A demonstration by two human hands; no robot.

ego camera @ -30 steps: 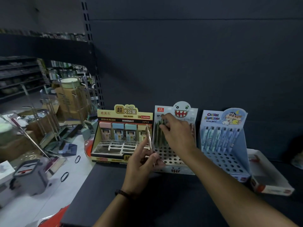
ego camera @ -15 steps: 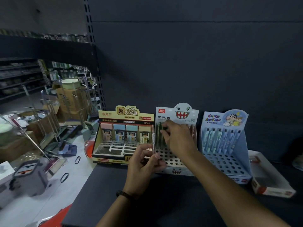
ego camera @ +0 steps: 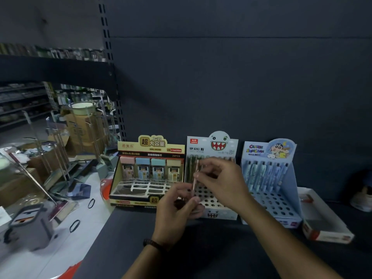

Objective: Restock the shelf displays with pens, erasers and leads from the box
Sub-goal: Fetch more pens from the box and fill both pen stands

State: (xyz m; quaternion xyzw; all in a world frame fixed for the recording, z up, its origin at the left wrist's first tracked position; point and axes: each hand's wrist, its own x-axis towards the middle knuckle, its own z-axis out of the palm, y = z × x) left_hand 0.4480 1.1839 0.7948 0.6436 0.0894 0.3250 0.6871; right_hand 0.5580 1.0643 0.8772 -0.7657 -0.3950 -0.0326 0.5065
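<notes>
- Pinkish pen (ego camera: 195,174) stands upright, pinched by fingertips of the right hand (ego camera: 221,184); curled fingers of the left hand (ego camera: 177,208) hold its lower end.
- Step, seemingly: filling the display (ego camera: 213,147) behind the fingers.
- Next: aim its tip at a free hole below.

We read "超大容量", "1=10", "2B" and "24PCS" on the header of the yellow lead display (ego camera: 151,147), "MP 8283" under a red "LANTU" tag on the white monster-face pen display (ego camera: 211,147), and "CRAYON SHINCHAN" on the blue pen display (ego camera: 261,150), while the smaller print is too blurred for us.
</notes>
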